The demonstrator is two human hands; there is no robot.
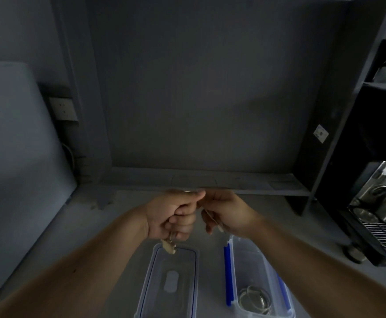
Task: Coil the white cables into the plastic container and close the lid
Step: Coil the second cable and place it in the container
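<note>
Both hands are raised above the grey tabletop (210, 226), close together. The left hand (172, 216) is a fist around a white cable (169, 245) whose plug end hangs below it; the right hand (227, 212) pinches a thin stretch of it. Below them lie the clear lid (171, 283), flat, and beside it the open plastic container (256, 281) with blue clips, a coiled cable (253, 299) already inside. A dark shelf unit (210, 182) stands behind, metal appliances (380, 203) at right
</note>
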